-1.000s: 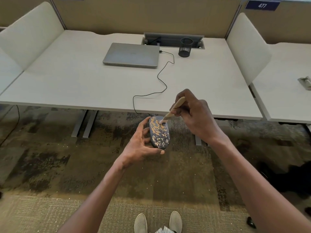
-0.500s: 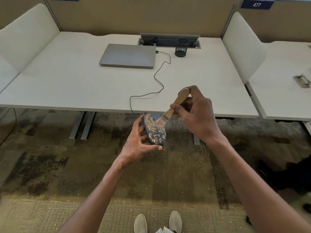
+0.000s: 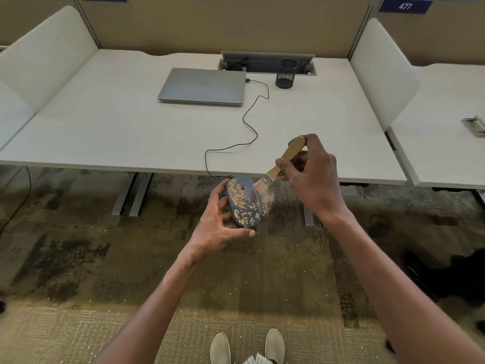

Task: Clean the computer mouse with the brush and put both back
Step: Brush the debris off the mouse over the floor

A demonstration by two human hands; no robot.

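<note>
The left hand [image 3: 217, 227] is gripping the mouse [image 3: 242, 203] out over the carpet [image 3: 78, 245], clear of the desk [image 3: 131, 127], while the right hand [image 3: 312, 177] is clasping the brush [image 3: 278, 166], seemingly so dust is falling floorward.

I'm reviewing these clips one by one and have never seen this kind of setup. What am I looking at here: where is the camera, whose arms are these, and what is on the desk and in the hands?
There is no machine here. The camera sits on a person's head and looks forward and down, so the two bare arms reaching in from the bottom are that person's own, and their shoes show at the bottom edge.

The left hand holds a dark computer mouse speckled with tan dirt, out over the carpet in front of the desk edge. The right hand grips a wooden-handled brush, bristles at the mouse's upper right side, with a puff of dust falling off.

On the white desk lie a closed grey laptop and a black mesh pen cup. A thin black cable runs from the laptop to the mouse.
</note>
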